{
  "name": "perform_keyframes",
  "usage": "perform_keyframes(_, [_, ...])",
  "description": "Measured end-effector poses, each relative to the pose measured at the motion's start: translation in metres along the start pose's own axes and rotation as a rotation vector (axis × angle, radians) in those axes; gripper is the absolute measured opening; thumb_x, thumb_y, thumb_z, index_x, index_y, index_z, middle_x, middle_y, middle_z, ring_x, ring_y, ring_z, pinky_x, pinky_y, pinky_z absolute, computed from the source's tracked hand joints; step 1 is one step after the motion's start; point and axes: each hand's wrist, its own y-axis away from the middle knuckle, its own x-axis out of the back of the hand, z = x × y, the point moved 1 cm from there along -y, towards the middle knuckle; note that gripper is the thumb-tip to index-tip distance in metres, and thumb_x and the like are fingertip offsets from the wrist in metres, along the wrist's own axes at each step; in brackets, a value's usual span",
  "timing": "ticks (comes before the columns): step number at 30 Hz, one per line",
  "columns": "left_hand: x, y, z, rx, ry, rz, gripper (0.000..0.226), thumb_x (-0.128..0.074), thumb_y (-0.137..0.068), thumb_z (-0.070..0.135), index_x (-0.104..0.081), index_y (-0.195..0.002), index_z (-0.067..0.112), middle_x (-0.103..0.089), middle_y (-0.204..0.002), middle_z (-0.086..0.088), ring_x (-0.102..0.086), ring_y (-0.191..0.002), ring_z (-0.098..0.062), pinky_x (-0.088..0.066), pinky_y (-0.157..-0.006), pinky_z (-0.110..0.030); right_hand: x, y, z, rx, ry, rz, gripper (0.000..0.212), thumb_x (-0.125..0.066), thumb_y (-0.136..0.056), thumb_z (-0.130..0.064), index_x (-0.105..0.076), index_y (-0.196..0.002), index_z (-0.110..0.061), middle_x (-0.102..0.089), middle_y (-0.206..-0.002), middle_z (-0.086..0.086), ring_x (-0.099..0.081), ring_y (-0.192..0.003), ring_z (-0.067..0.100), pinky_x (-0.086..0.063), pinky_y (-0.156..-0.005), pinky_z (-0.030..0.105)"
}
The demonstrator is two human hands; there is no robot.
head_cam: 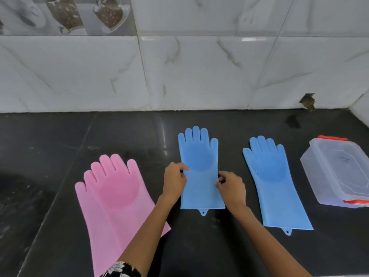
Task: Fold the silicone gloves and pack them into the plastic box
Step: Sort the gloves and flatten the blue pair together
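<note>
The middle blue glove (200, 168) is laid flat on the counter (50, 136), pinched at its left edge by the left hand (174, 179) and its right edge by the right hand (231, 185); it looks soft, bendy, best held there

no readable text, labels or numbers
</note>
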Motion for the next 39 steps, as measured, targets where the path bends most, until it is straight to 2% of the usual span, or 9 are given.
perform_keyframes(3, [-0.005, 0.005, 0.001, 0.013, 0.005, 0.021, 0.019, -0.064, -0.081, -0.008, -0.071, -0.093, 0.005, -0.062, -0.099, -0.011, -0.059, -0.075, -0.013, -0.039, -0.066, -0.005, 0.004, 0.003, 0.006, 0.026, -0.086, -0.018, 0.030, -0.065, -0.084, -0.008, -0.066, -0.112, -0.016, -0.062, -0.090, -0.001, -0.056, -0.075, 0.013, -0.045, -0.069, 0.024])
perform_keyframes(6, [-0.010, 0.015, 0.003, 0.021, 0.009, 0.032, 0.020, -0.064, -0.081, -0.010, -0.070, -0.094, 0.003, -0.062, -0.098, -0.013, -0.059, -0.076, -0.014, -0.044, -0.072, -0.013, 0.009, 0.008, 0.017, 0.066, -0.091, -0.026, 0.041, -0.066, -0.084, -0.007, -0.061, -0.124, -0.016, -0.061, -0.093, 0.000, -0.056, -0.077, 0.011, -0.048, -0.076, 0.023])
perform_keyframes(12, [-0.019, 0.039, 0.007, 0.035, 0.023, 0.045, 0.023, -0.069, -0.079, -0.006, -0.071, -0.101, 0.004, -0.063, -0.103, -0.009, -0.060, -0.081, -0.013, -0.049, -0.081, -0.018, 0.010, 0.029, 0.037, 0.139, -0.036, -0.049, 0.038, -0.064, -0.087, -0.011, -0.061, -0.124, -0.017, -0.057, -0.094, -0.002, -0.058, -0.077, 0.012, -0.051, -0.074, 0.023])
perform_keyframes(16, [-0.022, 0.047, 0.008, 0.068, 0.030, 0.083, 0.022, -0.069, -0.080, -0.005, -0.070, -0.100, 0.003, -0.064, -0.103, -0.011, -0.060, -0.083, -0.014, -0.049, -0.078, -0.017, 0.012, 0.036, 0.042, 0.173, -0.021, -0.049, 0.038, -0.062, -0.089, -0.012, -0.059, -0.127, -0.017, -0.059, -0.099, 0.000, -0.060, -0.081, 0.013, -0.051, -0.076, 0.023])
perform_keyframes(20, [-0.023, 0.053, 0.007, 0.088, 0.045, 0.105, 0.020, -0.068, -0.080, -0.005, -0.070, -0.098, 0.003, -0.065, -0.103, -0.010, -0.058, -0.081, -0.011, -0.043, -0.068, -0.007, 0.014, 0.036, 0.041, 0.163, -0.039, -0.038, 0.038, -0.063, -0.088, -0.012, -0.060, -0.126, -0.016, -0.061, -0.100, 0.001, -0.061, -0.083, 0.014, -0.049, -0.076, 0.020])
perform_keyframes(24, [-0.021, 0.056, 0.008, 0.082, 0.061, 0.112, 0.022, -0.070, -0.078, -0.007, -0.071, -0.097, 0.003, -0.066, -0.100, -0.008, -0.057, -0.076, -0.007, -0.042, -0.062, -0.004, 0.013, 0.037, 0.043, 0.166, -0.031, -0.031, 0.038, -0.063, -0.088, -0.013, -0.060, -0.126, -0.016, -0.061, -0.102, 0.001, -0.061, -0.084, 0.014, -0.047, -0.076, 0.019])
perform_keyframes(29, [-0.021, 0.055, 0.007, 0.089, 0.075, 0.122, 0.021, -0.071, -0.077, -0.005, -0.071, -0.096, 0.003, -0.066, -0.100, -0.008, -0.058, -0.076, -0.008, -0.042, -0.063, -0.005, 0.013, 0.037, 0.042, 0.159, -0.025, -0.030, 0.038, -0.064, -0.087, -0.014, -0.061, -0.125, -0.016, -0.060, -0.098, 0.000, -0.058, -0.079, 0.011, -0.046, -0.074, 0.019])
perform_keyframes(39, [-0.022, 0.056, 0.005, 0.115, 0.071, 0.111, 0.021, -0.071, -0.077, -0.004, -0.071, -0.097, 0.003, -0.065, -0.101, -0.009, -0.058, -0.078, -0.010, -0.041, -0.063, -0.005, 0.012, 0.040, 0.042, 0.134, -0.027, -0.031, 0.038, -0.064, -0.088, -0.015, -0.060, -0.126, -0.017, -0.061, -0.102, 0.000, -0.060, -0.084, 0.012, -0.048, -0.079, 0.021])
